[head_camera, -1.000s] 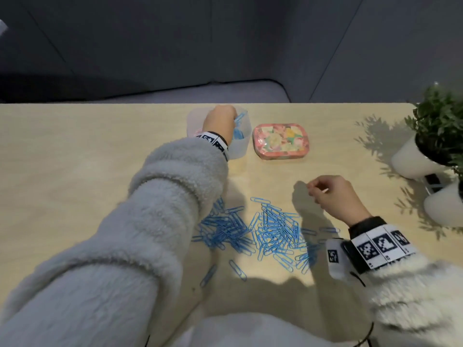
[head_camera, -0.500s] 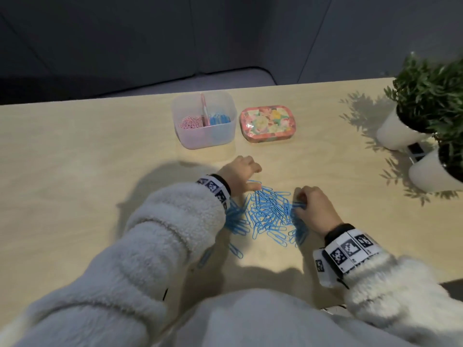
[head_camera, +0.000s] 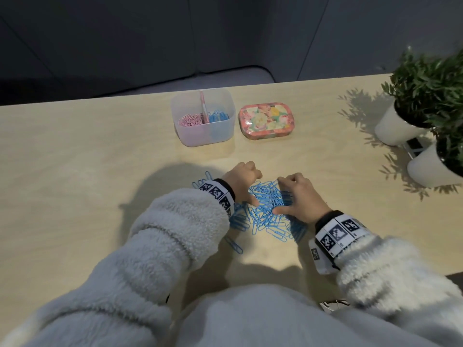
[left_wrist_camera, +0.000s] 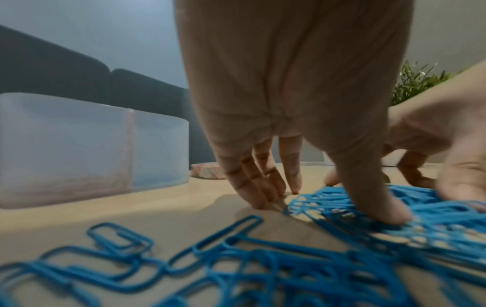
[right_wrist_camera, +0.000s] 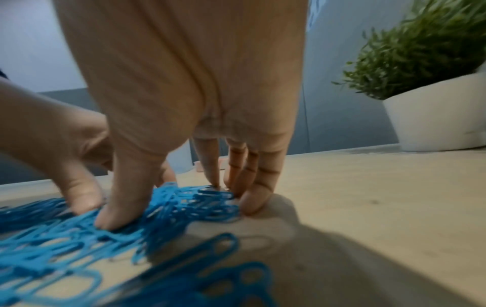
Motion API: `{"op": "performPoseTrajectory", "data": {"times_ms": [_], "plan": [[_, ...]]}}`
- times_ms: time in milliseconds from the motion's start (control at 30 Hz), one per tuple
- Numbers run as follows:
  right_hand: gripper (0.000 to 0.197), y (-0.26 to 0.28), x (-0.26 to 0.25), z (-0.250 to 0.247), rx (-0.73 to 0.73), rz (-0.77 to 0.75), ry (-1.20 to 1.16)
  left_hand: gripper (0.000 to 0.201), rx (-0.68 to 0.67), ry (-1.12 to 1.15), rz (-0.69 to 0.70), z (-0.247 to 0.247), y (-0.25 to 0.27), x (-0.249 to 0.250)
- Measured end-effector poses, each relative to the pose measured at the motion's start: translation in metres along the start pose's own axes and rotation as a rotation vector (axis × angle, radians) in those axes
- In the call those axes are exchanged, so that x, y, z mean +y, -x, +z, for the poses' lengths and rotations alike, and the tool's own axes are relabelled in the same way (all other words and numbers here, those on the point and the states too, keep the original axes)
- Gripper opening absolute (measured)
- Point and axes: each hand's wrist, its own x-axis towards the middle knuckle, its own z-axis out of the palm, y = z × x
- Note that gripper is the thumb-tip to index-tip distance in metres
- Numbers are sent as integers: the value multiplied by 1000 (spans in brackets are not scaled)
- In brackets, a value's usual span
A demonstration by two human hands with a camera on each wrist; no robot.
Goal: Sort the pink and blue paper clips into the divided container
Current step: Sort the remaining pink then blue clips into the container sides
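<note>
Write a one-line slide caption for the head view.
Both hands, left hand and right hand, rake blue paper clips together before the divided container.

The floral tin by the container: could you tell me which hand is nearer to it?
Roughly level. The left hand lies below-left of the floral tin, the right hand below-right, slightly farther.
</note>
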Motion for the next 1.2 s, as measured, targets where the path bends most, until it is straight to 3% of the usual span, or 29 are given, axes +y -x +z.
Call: {"op": "performPoseTrajectory", "data": {"times_ms": [167,267,467,633,767,933,1100,1200], "plan": [[43,-12,-19,5,24,-90,-14,38,-3,127,-55,-1,2,5],[15,-11,-24,4,61,-95,-46,28,23,132,-54,0,8,-1],[16,-17,-26,-2,24,-94,-113,27,111,109,-40,2,16,-8],[14,-31,-30,-36,22,-84,-147,20,234,292,-128,-1,31,-17],[11,-52,-45,-76,-24,-108,-232,17,251,392,-202,-4,41,-27],[36,-104,-85,-109,109,-144,-184,13,307,464,-229,-11,49,-31],[5,-149,-132,-117,252,-113,-115,17,387,458,-279,-24,57,-40],[19,-170,-152,-110,273,-90,35,19,419,372,-335,-38,61,-51]]}}
